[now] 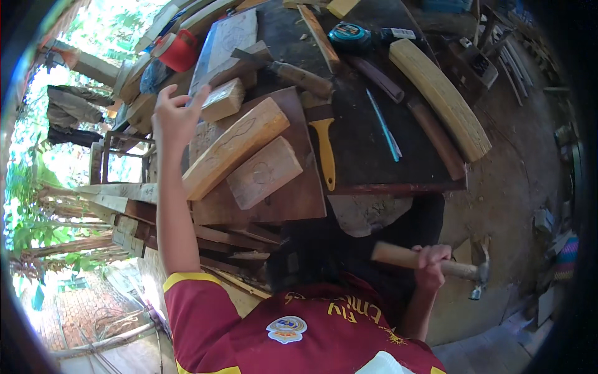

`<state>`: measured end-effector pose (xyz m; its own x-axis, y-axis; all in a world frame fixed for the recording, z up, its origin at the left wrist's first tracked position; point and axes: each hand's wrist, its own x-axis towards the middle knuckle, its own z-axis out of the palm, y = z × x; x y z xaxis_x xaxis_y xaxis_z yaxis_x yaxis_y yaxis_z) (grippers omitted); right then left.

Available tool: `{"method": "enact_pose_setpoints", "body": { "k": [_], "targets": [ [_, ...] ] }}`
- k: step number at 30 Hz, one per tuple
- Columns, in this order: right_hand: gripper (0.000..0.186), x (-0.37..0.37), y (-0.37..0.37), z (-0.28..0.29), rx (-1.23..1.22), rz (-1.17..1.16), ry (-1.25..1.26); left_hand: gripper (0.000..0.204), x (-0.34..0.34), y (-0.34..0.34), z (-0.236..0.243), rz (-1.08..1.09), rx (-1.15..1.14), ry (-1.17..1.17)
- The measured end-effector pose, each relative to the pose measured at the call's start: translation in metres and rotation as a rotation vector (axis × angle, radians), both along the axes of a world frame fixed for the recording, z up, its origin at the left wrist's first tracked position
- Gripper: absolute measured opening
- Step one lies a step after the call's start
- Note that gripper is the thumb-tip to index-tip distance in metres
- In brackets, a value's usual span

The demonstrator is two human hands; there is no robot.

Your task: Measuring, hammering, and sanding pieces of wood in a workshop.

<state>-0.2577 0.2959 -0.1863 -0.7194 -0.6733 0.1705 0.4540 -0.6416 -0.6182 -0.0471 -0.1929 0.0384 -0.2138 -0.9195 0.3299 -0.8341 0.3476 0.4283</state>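
Note:
My left hand point(176, 118) is raised at the table's left side with its fingers spread, holding nothing. Closest to it is a small wood block point(219, 105). My right hand point(431, 265) is wrapped round the wooden handle of a claw hammer point(398, 255), low at the right beside my lap. The hammer's metal head point(483, 269) points right. On a brown board point(286, 202) lie a long wood block point(243, 143) with a drawn outline and a shorter marked block point(266, 173). A wooden-handled chisel point(304, 79) rests farther back, its blade towards the left.
A yellow-handled paintbrush point(325, 153), a blue pencil point(383, 124), a tape measure point(350, 37) and a long curved wood piece point(439, 100) lie on the dark table point(361, 168). A red mug point(179, 51) stands at the back left. Timber point(134, 212) is stacked at the left.

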Motion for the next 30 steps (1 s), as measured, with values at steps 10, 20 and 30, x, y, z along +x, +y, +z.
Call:
{"method": "enact_pose_setpoints", "body": {
  "k": [10,20,30],
  "targets": [
    [0.009,0.001,-0.001,-0.059,0.304,-0.012,0.106,0.119,-0.026,0.000,0.001,0.038,0.150,-0.215],
    [0.004,-0.004,-0.012,-0.062,0.312,0.020,-0.049,0.114,0.004,-0.002,0.010,-0.082,0.276,-0.307],
    [0.006,-0.010,-0.019,-0.061,0.352,-0.006,-0.106,0.101,-0.109,-0.015,0.010,-0.484,-0.262,-0.095]
  ]
}}
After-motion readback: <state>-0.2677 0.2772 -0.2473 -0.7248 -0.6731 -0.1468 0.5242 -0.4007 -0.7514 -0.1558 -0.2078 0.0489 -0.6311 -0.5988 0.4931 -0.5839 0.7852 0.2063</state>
